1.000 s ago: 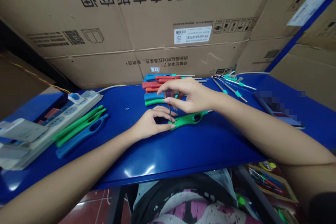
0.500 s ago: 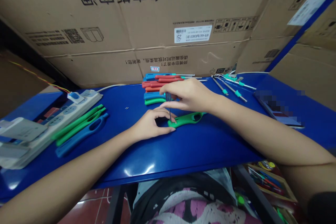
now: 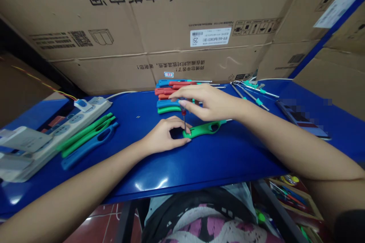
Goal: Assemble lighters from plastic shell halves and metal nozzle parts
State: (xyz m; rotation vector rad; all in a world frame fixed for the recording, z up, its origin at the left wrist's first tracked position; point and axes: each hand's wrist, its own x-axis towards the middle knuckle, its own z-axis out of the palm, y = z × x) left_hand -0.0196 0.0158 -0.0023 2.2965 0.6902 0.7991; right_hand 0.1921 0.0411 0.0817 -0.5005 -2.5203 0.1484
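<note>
A green handle (image 3: 202,130) with a metal rod at its right end lies on the blue table. My left hand (image 3: 165,134) grips its left end between thumb and fingers. Above that end stands a small screwdriver (image 3: 184,118), nearly upright, its tip on the handle. My right hand (image 3: 203,102) holds the screwdriver's top with thumb and fingers. Behind my right hand lies a stack of blue, red and green handles (image 3: 168,103), partly hidden by it.
At the left, a white power strip (image 3: 68,125) with plugs lies beside green and blue handles (image 3: 88,142). Metal rods with teal pieces (image 3: 258,100) lie at the back right, near a phone (image 3: 302,119). Behind stands a large cardboard box (image 3: 165,22).
The fingers of my right hand have shifted on the screwdriver, with the thumb higher and more of its red part showing. My left hand and the green handle stay in place.
</note>
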